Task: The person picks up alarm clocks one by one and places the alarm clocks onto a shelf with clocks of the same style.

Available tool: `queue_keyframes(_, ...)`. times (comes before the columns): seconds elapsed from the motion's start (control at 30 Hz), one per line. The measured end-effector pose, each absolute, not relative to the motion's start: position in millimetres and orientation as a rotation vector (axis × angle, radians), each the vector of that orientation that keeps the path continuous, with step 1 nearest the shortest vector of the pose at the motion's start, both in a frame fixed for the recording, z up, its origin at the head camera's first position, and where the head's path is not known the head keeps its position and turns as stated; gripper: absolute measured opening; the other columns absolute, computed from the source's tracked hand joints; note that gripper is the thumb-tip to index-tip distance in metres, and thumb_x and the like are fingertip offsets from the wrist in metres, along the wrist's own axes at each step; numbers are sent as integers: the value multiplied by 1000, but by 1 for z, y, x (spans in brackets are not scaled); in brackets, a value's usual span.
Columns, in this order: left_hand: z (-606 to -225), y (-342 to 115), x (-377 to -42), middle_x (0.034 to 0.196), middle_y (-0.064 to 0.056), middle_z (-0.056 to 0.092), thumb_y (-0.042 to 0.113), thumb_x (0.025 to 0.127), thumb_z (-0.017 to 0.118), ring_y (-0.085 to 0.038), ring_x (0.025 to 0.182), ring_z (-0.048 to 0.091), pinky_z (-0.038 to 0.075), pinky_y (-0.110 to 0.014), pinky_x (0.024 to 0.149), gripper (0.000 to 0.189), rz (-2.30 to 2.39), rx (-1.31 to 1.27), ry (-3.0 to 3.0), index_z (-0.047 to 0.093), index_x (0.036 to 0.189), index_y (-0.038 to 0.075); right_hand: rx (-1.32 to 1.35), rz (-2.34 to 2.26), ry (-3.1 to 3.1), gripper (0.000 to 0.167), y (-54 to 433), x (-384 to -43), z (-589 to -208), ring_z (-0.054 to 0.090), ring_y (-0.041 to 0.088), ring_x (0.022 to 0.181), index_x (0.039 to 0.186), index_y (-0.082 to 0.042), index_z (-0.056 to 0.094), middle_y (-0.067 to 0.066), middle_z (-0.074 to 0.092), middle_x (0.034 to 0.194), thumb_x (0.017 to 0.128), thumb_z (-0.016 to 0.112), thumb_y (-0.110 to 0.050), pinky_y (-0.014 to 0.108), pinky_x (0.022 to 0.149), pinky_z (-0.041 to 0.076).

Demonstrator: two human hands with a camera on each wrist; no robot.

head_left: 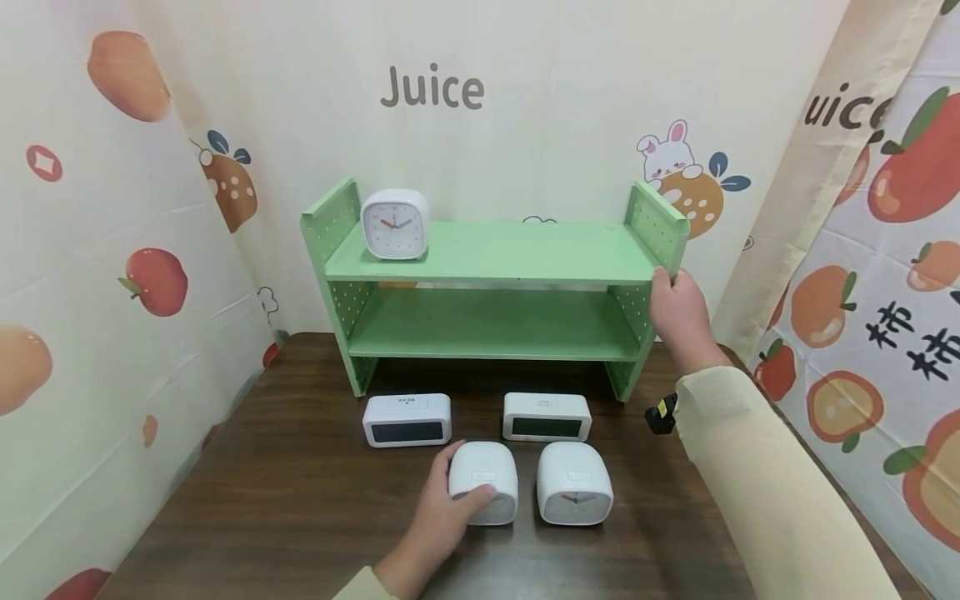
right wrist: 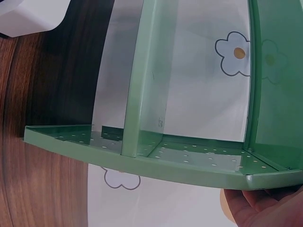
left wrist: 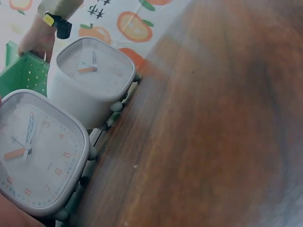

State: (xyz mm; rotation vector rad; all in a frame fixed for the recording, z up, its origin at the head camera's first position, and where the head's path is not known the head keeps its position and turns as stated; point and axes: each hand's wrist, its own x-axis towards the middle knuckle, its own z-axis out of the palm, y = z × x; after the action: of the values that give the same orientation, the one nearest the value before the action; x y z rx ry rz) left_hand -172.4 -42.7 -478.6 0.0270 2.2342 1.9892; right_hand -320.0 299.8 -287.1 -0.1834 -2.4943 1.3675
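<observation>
My left hand grips a white rounded alarm clock on the table, thumb across its front and fingers along its left side. The left wrist view shows that clock's face with orange numerals, near the tabletop. Just to its right sits a matching alarm clock. With my right hand I hold the right side panel of a green two-tier shelf. In the right wrist view, the fingers curl against the outer side of that panel.
A third alarm clock stands at the left end of the upper tier. Two white digital clocks with dark displays lie on the brown table before the shelf. Fruit-printed curtains enclose the table at the back and both sides.
</observation>
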Motion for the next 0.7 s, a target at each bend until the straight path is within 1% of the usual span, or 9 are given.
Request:
queue_keyframes(0.3,-478,-43,-174,154,-18,40,37,87,83,-37,134,45,33,-65,111,95,1971,31,2252,29,158,9,-178,1361,-2486,75,300,-321,-288,49,38,129,156,0,34,26,48,147,107,16,-54,61,109,38)
queue_keyframes(0.53,-473,-43,-173,152,-18,42,35,87,83,-36,134,46,34,-64,111,93,2000,33,2234,29,158,7,-192,1360,-2491,75,300,-322,-288,48,38,130,158,-1,33,26,48,147,107,16,-54,62,110,36)
queue_keyframes(0.7,-467,-43,-171,152,-17,43,36,87,83,-34,131,48,36,-63,110,93,1992,24,2246,30,158,9,-198,1361,-2494,76,300,-323,-288,49,37,127,157,-2,33,26,49,146,106,16,-55,61,109,37)
